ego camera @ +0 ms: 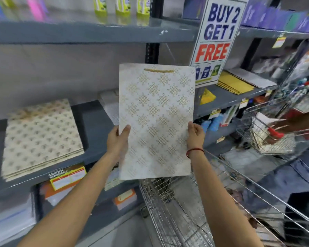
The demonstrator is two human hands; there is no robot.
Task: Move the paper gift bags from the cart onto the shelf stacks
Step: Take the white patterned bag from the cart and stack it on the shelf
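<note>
Now: bag (155,120) held upright and flat, face toward the person, likely so its pattern can be matched to a stack. Left hand (117,139) grips its left edge, thumb on the front; right hand (194,135) pinches the right edge, fingers curled. Bag hangs between both hands, above the cart (168,202), in front of the shelf (96,122). Patterned stack (41,138) lies well to the left.

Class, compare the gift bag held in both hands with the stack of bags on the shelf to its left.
The held bag is upright, gripped by left hand and right hand; the stack lies flat on the shelf. The held bag is single; the stack holds several. Its motifs are looped knots; the stack's are smaller, darker. Both are pale patterned paper.
</note>
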